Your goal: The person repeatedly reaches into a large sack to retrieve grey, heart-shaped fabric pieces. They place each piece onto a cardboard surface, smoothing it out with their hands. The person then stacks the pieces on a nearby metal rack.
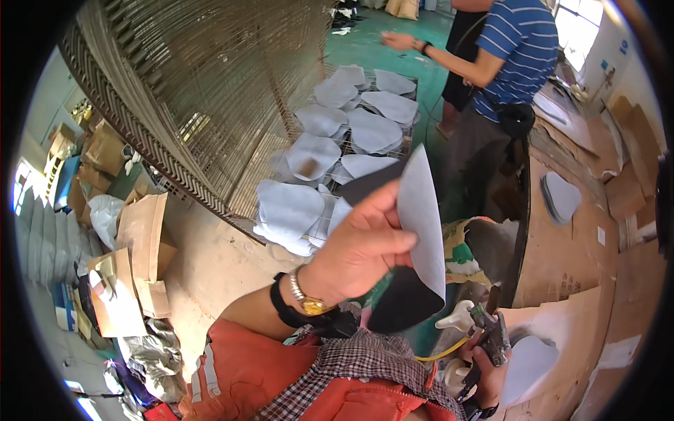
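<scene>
My left hand (pixel 361 245), raised in the middle, pinches a grey, curved-edged sheet piece (pixel 426 231) between thumb and fingers. The piece is bent and held upright, with dark material hanging behind it. At the lower right my right hand (pixel 488 372) is wrapped round a spray gun (pixel 491 333) that has a white cup and a yellow hose (pixel 444 351). Beside this hand, a grey cut piece (pixel 531 361) rests on cardboard on the bench. Beyond my left hand, several similar grey pieces (pixel 375 131) lie in overlapping rows on a wire rack (pixel 326 223).
A tall stack of wire racks (pixel 203 91) tilts over the left side. Cardboard boxes (pixel 144 238) and bags stand on the floor there. The bench (pixel 562 259) on the right carries another small pile of grey pieces (pixel 562 198). A person in a striped shirt (pixel 516 59) stands beyond, arm stretched out.
</scene>
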Available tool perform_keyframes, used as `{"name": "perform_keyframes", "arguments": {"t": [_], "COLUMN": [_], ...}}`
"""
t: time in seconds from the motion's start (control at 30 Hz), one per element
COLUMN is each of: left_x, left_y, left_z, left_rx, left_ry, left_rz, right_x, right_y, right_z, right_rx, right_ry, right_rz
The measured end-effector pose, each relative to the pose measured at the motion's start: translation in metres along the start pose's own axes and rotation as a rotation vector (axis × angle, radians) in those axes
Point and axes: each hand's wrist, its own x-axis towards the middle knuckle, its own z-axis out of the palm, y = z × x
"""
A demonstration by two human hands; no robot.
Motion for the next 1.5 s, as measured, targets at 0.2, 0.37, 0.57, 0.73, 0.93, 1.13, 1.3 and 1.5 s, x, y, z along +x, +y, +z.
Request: {"name": "perform_keyframes", "arguments": {"t": [0.2, 0.37, 0.57, 0.73, 0.93, 1.13, 1.3, 1.5], "left_x": [-0.004, 0.028, 0.109, 0.112, 0.02, -0.029, 0.011, 0.08], "left_y": [0.064, 0.067, 0.029, -0.003, -0.126, -0.255, -0.249, -0.257], "left_z": [-0.02, -0.092, -0.214, -0.26, -0.313, -0.389, -0.347, -0.337], "left_rx": [-0.062, -0.154, -0.173, -0.153, -0.008, 0.778, 1.684, 1.657], "left_ry": [0.206, 0.358, 0.608, 0.742, 1.078, 1.519, 1.237, 0.76], "left_rz": [0.237, 0.279, 0.335, 0.477, 0.306, -0.457, -0.638, -0.009], "right_x": [-0.001, -0.01, -0.015, -0.018, -0.026, -0.044, -0.105, -0.179], "right_y": [-0.006, 0.012, 0.013, 0.021, 0.021, 0.035, 0.032, 0.034], "right_z": [0.028, 0.017, 0.034, 0.032, 0.03, 0.011, -0.021, -0.037], "right_rx": [-0.009, -0.012, 0.02, 0.005, -0.008, -0.054, -0.045, 0.028], "right_ry": [0.017, 0.053, 0.113, 0.162, 0.234, 0.31, 0.523, 0.945], "right_rz": [-0.026, 0.016, 0.061, 0.085, 0.105, 0.146, 0.166, 0.011]}}
